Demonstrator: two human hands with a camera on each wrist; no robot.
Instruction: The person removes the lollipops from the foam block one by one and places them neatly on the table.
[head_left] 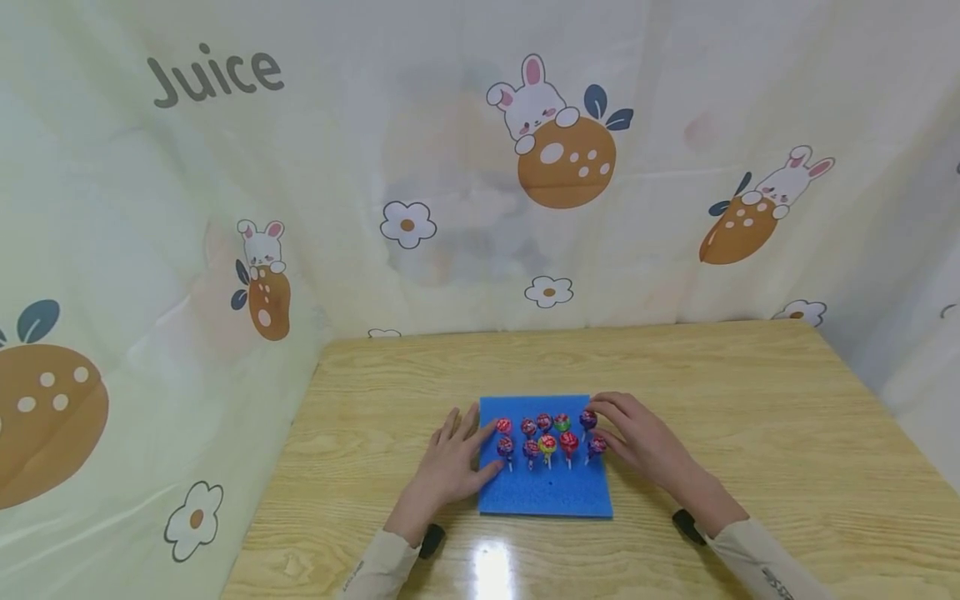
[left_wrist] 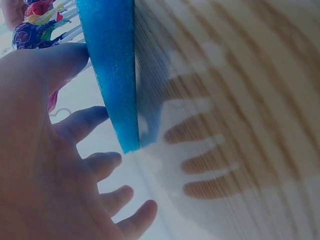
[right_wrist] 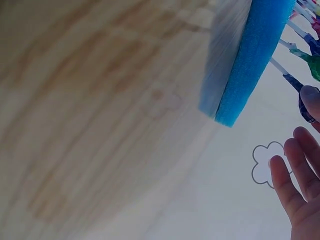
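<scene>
Wrapped lollipops stand in two rows on their sticks in a blue foam sheet (head_left: 543, 498). My left hand (head_left: 450, 468) is at the sheet's left side, fingers spread, with its index fingertip by the pink lollipop (head_left: 504, 426) and its thumb near a purple one (head_left: 506, 447). The left wrist view shows the thumb (left_wrist: 70, 57) at the foam's edge. At the back right corner, my right hand (head_left: 643, 437) pinches a dark purple lollipop (head_left: 588, 419) between thumb and index finger. Another purple lollipop (head_left: 597, 446) stands just in front, close to that thumb.
Between the outer lollipops stand several others, among them a yellow one (head_left: 547, 444), a red one (head_left: 569, 442) and a green one (head_left: 562, 422). The foam lies on a wooden table (head_left: 405, 375). A printed curtain (head_left: 450, 167) hangs behind and at the sides.
</scene>
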